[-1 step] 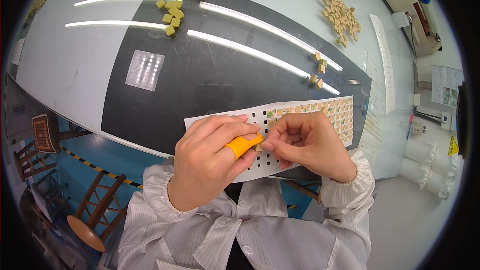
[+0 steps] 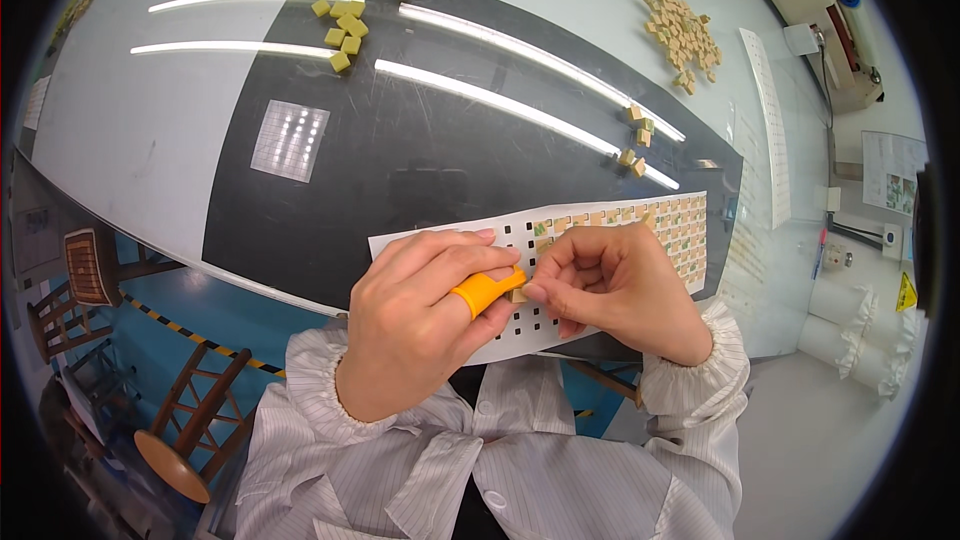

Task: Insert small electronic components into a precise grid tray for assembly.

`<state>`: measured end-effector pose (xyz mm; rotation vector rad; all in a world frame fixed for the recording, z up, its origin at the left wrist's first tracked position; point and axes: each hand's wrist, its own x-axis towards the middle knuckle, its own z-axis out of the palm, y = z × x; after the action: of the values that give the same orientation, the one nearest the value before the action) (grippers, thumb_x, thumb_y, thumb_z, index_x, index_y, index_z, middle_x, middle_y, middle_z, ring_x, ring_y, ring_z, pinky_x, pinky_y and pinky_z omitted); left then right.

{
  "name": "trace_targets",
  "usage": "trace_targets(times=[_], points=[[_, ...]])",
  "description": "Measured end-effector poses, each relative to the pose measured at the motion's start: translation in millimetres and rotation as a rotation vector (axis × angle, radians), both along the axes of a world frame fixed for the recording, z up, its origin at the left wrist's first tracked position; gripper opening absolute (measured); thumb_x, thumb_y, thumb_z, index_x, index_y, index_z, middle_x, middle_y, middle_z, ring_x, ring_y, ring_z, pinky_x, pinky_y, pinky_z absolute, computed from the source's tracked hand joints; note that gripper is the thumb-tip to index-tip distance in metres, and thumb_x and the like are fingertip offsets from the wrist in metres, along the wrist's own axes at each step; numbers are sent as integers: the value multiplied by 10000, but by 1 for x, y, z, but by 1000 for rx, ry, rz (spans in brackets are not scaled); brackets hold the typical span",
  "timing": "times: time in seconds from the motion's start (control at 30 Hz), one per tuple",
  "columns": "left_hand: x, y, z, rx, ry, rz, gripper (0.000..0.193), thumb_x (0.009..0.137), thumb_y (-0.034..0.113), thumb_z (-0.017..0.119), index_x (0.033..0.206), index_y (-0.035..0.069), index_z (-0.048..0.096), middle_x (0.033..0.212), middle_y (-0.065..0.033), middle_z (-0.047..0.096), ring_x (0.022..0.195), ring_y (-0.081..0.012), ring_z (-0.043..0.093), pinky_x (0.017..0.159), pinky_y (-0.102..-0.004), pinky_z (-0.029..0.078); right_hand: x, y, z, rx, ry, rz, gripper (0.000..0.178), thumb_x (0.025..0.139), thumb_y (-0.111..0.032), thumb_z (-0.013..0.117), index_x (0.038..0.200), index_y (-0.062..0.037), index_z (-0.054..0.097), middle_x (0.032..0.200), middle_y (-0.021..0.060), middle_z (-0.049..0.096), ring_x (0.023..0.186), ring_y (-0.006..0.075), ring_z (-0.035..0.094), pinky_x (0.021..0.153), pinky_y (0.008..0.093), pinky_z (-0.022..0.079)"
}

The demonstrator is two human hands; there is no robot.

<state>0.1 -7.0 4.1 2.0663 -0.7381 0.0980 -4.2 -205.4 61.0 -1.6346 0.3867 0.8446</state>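
My left hand (image 2: 415, 305) bends over the left part of a white perforated sheet (image 2: 385, 243). An orange sleeve-like cover (image 2: 487, 292) sits around one of its fingers. Below that covered fingertip shows a small wooden block (image 2: 518, 295), pinched against the left thumb. My right hand (image 2: 625, 290) is closed, its thumb and index tips meeting at the block's right side. Whether the right fingertips hold anything more is hidden. Rows of small wooden pieces (image 2: 690, 230) with green marks fill the sheet's right part; bare square holes show between the hands.
Loose wooden pieces (image 2: 640, 140) lie beyond the sheet on the black mat (image 2: 450, 150). A larger heap of pieces (image 2: 683, 35) is at the far right. Yellow-green blocks (image 2: 348, 28) sit at the far left, near a square gridded sheet (image 2: 290, 140). A wooden stool (image 2: 175, 465) stands left, below the table.
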Motion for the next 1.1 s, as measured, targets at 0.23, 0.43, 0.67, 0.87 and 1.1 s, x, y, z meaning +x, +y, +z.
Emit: trace_targets(times=[0.23,0.43,0.67,0.87,1.1], points=[[-1,0,0,-3,-6,5,313,608,54,846,903,55,742,936,-31,718,937,-221,686,787,-345,552,-4,5,-2,-13,-121,-13,141,895,-80,698,850,25,615,711,15,625,609,39,590,526,185,505],[0,0,-1,-3,-3,3,319,605,60,851,904,56,739,933,-36,719,945,-227,685,790,-351,551,-3,5,-3,-28,-111,-37,198,880,-125,740,832,5,599,671,2,605,564,33,547,471,185,426],[0,0,0,6,-8,-2,315,603,67,852,895,44,736,945,-43,718,945,-242,683,787,-356,548,-10,6,-7,-268,-427,231,202,863,-138,758,844,12,624,641,-13,594,550,22,531,467,185,419],[0,-2,0,-5,-33,19,252,635,75,815,867,49,718,943,-9,704,954,-207,676,765,-340,532,-8,-4,-4,-112,-293,113,185,899,-136,719,861,15,619,673,0,605,554,31,546,471,177,419],[-1,-3,0,-9,-37,22,233,643,71,819,850,47,717,933,-16,710,951,-212,678,764,-339,535,-4,-13,-11,-327,-632,-27,117,951,-81,633,899,21,611,671,3,600,523,27,520,469,183,411]])
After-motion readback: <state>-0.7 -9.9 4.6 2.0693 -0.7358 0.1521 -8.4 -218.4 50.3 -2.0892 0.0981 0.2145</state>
